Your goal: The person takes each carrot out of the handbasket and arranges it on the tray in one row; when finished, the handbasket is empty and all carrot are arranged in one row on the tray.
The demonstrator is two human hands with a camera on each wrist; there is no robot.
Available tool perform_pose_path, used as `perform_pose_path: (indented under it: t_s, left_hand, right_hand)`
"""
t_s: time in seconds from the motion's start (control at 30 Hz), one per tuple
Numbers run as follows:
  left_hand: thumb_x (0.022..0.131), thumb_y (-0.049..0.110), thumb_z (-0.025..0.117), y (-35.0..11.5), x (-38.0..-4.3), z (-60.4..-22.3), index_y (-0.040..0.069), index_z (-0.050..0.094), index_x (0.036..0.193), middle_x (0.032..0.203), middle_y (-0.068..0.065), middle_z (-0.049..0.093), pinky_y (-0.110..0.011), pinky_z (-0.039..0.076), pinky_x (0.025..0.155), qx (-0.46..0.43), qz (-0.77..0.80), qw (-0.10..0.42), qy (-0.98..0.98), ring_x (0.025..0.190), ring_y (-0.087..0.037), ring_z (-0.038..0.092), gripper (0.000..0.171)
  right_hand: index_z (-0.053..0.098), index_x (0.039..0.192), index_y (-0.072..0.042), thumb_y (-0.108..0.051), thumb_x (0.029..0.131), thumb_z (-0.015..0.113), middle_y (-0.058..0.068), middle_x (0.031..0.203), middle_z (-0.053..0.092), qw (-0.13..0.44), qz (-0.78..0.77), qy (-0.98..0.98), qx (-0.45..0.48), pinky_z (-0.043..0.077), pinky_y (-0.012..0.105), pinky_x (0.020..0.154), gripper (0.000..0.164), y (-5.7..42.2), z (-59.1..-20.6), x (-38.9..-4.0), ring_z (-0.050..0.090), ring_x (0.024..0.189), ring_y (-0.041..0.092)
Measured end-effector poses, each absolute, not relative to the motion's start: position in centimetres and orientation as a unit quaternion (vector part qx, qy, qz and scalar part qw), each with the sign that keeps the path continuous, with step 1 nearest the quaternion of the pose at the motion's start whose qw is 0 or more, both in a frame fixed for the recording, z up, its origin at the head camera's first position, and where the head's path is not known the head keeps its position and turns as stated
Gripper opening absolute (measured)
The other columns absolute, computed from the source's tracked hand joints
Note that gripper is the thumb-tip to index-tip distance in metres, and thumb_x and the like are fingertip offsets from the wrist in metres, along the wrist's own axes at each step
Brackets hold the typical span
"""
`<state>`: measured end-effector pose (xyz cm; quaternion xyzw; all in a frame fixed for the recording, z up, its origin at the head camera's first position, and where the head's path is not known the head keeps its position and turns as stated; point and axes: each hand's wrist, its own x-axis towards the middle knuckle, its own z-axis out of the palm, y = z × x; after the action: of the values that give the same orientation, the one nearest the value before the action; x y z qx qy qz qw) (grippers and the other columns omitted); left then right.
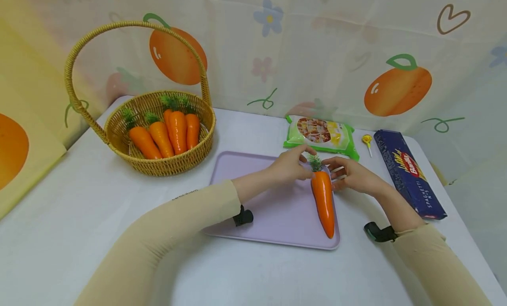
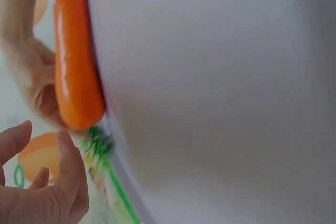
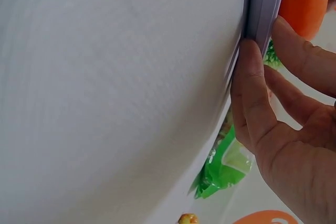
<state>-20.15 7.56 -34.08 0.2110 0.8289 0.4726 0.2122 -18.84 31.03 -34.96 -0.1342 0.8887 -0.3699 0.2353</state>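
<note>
An orange toy carrot (image 1: 324, 204) with a frilly green top lies lengthwise along the right side of a pale purple tray (image 1: 273, 226). My left hand (image 1: 291, 165) hovers at the carrot's leafy end, thumb and fingers apart with nothing between them. On the opposite side, my right hand (image 1: 352, 176) is at the tray's right rim. In the right wrist view, its fingertips (image 3: 251, 51) meet the outside of the rim, while the thumb is on the carrot's side. Whether the thumb touches the carrot cannot be told.
A wicker basket (image 1: 170, 167) with a tall handle holds several more carrots at the back left. Behind the tray lies a green food packet (image 1: 321, 136). To the right are a yellow lollipop (image 1: 367, 141) and a dark blue spaghetti box (image 1: 409, 174).
</note>
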Motion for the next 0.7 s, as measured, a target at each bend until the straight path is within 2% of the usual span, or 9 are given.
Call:
perform_pose_path:
  t_s: [0.23,0.47,0.7]
  left_hand:
    - [0.088,0.017,0.074,6.4,-21.5,-32.0,0.018,0.046,0.138,0.138,-0.018,0.054,-0.022,0.059,0.076,0.199,0.5,0.193,0.821,0.086,-0.02,0.071,0.058]
    - [0.088,0.012,0.073,4.5,-22.5,-29.5,0.016,0.045,0.141,0.139,-0.014,0.052,-0.025,0.061,0.08,0.183,0.533,0.18,0.806,0.101,-0.022,0.065,0.06]
    - [0.089,0.01,0.071,1.6,-23.5,-27.0,0.018,0.044,0.14,0.133,-0.015,0.051,-0.028,0.06,0.087,0.162,0.564,0.165,0.793,0.102,-0.025,0.064,0.058]
  right_hand:
    - [0.041,0.144,0.003,0.001,0.084,0.068,0.028,0.141,0.046,0.237,-0.367,0.89,-0.13,0.059,0.033,0.09,0.066,31.0,-35.0,-18.9,0.057,0.112,0.032]
    - [0.041,0.145,0.002,0.001,0.085,0.066,0.028,0.142,0.045,0.239,-0.371,0.888,-0.131,0.058,0.032,0.091,0.065,30.9,-35.0,-18.9,0.056,0.114,0.033]
    - [0.04,0.145,0.002,0.002,0.085,0.064,0.028,0.142,0.044,0.241,-0.374,0.886,-0.132,0.058,0.025,0.088,0.065,30.9,-34.9,-18.6,0.055,0.115,0.033]
